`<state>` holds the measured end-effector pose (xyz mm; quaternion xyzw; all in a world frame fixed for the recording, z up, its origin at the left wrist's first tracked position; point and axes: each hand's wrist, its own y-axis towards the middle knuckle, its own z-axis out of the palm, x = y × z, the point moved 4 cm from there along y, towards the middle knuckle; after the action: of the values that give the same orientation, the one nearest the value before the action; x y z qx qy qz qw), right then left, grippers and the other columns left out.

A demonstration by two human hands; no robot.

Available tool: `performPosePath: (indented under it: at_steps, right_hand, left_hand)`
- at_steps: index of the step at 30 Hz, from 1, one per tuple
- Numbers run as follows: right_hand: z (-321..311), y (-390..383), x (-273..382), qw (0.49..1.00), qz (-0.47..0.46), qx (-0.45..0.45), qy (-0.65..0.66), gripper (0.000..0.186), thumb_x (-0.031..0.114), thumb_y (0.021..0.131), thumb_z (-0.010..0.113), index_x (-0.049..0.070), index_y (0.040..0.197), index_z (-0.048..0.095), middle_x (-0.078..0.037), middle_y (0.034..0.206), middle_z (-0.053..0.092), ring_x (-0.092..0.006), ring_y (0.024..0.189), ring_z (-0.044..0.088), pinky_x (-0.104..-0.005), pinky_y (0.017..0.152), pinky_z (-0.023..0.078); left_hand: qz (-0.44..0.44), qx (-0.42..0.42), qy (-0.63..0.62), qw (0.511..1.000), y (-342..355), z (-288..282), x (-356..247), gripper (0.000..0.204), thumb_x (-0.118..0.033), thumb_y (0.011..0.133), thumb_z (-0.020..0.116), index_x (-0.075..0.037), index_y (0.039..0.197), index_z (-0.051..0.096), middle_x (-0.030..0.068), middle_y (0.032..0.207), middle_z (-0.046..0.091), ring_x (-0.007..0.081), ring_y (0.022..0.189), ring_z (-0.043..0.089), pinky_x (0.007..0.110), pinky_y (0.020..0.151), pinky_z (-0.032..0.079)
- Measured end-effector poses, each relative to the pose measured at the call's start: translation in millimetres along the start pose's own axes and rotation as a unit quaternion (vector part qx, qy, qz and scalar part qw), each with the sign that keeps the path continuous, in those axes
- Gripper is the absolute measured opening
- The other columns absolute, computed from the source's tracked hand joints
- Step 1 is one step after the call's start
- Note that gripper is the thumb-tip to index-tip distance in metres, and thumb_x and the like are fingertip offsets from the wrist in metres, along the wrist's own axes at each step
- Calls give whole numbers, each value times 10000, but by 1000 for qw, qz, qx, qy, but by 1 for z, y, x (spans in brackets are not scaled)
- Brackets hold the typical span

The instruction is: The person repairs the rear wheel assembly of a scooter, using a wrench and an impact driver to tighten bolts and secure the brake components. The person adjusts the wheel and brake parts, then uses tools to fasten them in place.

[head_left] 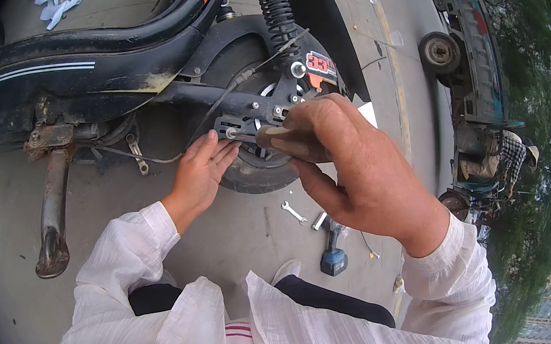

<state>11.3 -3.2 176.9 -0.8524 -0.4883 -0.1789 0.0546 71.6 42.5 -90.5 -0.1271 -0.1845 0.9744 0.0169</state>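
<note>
My right hand [369,172] grips a blunt, brown, rusty-looking metal tool [294,144], thumb below and fingers curled over it. The tool's flat end points left, toward a bolt [230,134] in a slotted metal bracket [225,123] at the end of the scooter's swingarm. My left hand [198,175] reaches up from below, fingertips pressed together at the bracket's lower edge; what they pinch, if anything, is hidden. Behind both hands is the black rear wheel [245,180], its hub partly covered by the tool and my right hand.
A black scooter [91,63] lies across the left, its rusty stand leg [53,209] sticking out. On the ground are a wrench [294,212], a blue cordless power tool [333,257] and white scraps [57,4]. A person [508,158] sits on a cargo tricycle [476,67] at right.
</note>
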Motion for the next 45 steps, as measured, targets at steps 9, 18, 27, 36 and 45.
performPosePath:
  at_steps: [9, 18, 27, 36, 45]
  right_hand:
    - [-13, -3, -1, 997, -28, 23, -66, 426, 307, 788, 723, -41, 940, 528, -170, 695, 615, -344, 647, 655, -410, 574, 521]
    - [-4, -5, 4, 989, -65, 75, -107, 405, 307, 784, 717, -50, 918, 580, -196, 806, 635, -348, 733, 672, -409, 605, 534]
    - [-7, -6, 2, 995, -50, 12, -90, 390, 295, 742, 732, -41, 852, 568, -166, 739, 616, -357, 631, 656, -408, 530, 527]
    - [-6, -18, -3, 995, -6, 51, -85, 431, 329, 752, 736, -43, 884, 562, -179, 757, 622, -342, 658, 660, -394, 546, 527]
    - [-11, -9, -3, 993, -20, 54, -102, 335, 258, 783, 707, 2, 926, 546, -138, 776, 594, -317, 645, 648, -403, 539, 514]
  left_hand:
    - [5, 12, 42, 999, 1, 7, 4, 249, -235, 992, 518, -26, 1123, 545, 78, 1156, 606, 159, 1115, 560, 307, 1003, 421]
    - [-1, 64, 73, 995, 14, -16, 9, 355, -213, 1023, 419, 10, 1293, 477, 96, 1318, 529, 186, 1217, 512, 350, 1102, 359]
    - [-8, 42, 56, 998, 17, -21, 8, 385, -234, 1028, 405, 26, 1308, 455, 124, 1349, 508, 218, 1272, 461, 353, 1128, 305]
    - [-17, 38, 65, 997, 14, -24, 16, 391, -215, 1028, 401, 29, 1331, 433, 120, 1369, 491, 217, 1277, 460, 354, 1100, 359]
    - [-2, -5, 22, 1000, -3, 18, 11, 279, -264, 1005, 479, -39, 1158, 544, 86, 1139, 616, 169, 1059, 594, 319, 959, 455]
